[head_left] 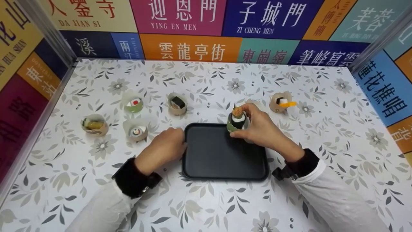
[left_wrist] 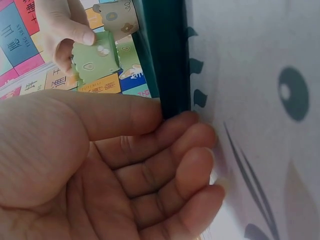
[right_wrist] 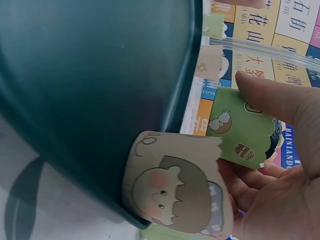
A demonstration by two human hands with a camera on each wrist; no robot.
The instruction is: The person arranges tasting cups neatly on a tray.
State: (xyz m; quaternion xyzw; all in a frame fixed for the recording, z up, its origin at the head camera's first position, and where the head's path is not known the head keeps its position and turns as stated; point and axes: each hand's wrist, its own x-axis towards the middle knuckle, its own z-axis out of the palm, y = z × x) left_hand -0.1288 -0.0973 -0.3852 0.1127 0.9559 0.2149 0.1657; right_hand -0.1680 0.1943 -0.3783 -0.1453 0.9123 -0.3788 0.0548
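Observation:
My left hand [head_left: 165,145] pinches the left rim of the dark tray [head_left: 223,158] between thumb and curled fingers, which show in the left wrist view. Over the tray's far right edge, my right hand [head_left: 262,127] grips a green paper cup [right_wrist: 242,130] between thumb and fingers. In that cup sits a toy sushi roll [head_left: 238,120] with a dark wrap, white rice and an orange topping. The fingers cover part of the cup. The tray lies flat on the table with nothing on it.
Left of the tray stand paper cups of toy sushi: a yellow-topped one [head_left: 95,125], a green one [head_left: 133,104], a pale one [head_left: 136,130] and a dark-topped one [head_left: 177,104]. Another cup [head_left: 280,103] stands beyond my right hand. Printed panels [head_left: 190,48] wall the table.

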